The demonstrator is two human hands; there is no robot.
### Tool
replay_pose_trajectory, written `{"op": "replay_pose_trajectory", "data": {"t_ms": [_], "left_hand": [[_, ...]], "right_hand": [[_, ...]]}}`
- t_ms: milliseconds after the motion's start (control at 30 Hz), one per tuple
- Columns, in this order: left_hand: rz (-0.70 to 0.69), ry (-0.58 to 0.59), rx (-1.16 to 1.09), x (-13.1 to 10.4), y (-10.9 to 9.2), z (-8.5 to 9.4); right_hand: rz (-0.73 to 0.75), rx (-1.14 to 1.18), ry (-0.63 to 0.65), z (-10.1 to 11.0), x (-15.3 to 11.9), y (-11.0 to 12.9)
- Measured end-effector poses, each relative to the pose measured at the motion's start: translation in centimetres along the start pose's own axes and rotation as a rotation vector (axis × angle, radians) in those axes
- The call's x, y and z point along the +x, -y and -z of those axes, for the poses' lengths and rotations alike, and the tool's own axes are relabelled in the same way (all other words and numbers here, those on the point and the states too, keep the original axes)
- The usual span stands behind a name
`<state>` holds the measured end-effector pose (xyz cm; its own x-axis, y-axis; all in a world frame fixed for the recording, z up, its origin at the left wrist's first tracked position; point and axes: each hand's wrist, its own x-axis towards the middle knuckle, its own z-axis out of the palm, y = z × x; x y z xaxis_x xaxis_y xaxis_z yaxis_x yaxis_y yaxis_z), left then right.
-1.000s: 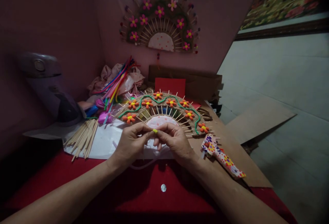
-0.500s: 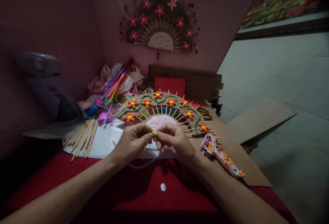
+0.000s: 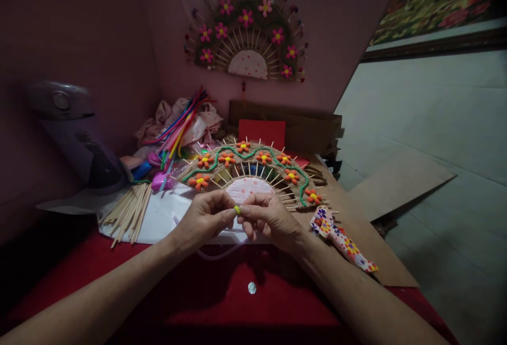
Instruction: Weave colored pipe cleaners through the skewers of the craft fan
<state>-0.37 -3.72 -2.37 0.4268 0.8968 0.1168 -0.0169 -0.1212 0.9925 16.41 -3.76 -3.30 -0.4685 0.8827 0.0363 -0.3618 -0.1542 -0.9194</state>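
Observation:
Between the fingertips of both hands is a small piece of yellow-green modelling clay. My left hand pinches it from the left, and my right hand pinches it from the right. Just beyond the fingers lies a half-round fan of sticks and twine, with orange clay flowers, a wavy green strip and a dotted white centre. The hands cover part of the fan's lower edge.
Wooden sticks lie on white paper at the left, near a bottle. Behind them are coloured pipe-like strips. A flower-patterned cloth-covered piece rests on cardboard at right. A small silvery disc lies on the red cloth.
The clay piece has shifted slightly downward between the fingertips and looks more rounded. Both hands have moved only a little; the fan and the other things stay put.

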Motion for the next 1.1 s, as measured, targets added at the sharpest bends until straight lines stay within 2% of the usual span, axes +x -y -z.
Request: {"op": "replay_pose_trajectory", "data": {"t_ms": [333, 567, 833, 1100], "left_hand": [[0.066, 0.005, -0.048, 0.12, 0.25, -0.06], [0.118, -0.027, -0.055, 0.25, 0.32, -0.24], [0.122, 0.016, -0.121, 0.15, 0.31, -0.04], [0.098, -0.034, -0.097, 0.1, 0.08, -0.44]], "right_hand": [[0.035, -0.064, -0.013, -0.15, 0.05, -0.27], [0.08, -0.151, -0.068, -0.68, -0.2, -0.49], [0.04, -0.03, -0.026, -0.43, -0.16, -0.01], [0.055, -0.046, -0.039, -0.51, -0.13, -0.24]]}}
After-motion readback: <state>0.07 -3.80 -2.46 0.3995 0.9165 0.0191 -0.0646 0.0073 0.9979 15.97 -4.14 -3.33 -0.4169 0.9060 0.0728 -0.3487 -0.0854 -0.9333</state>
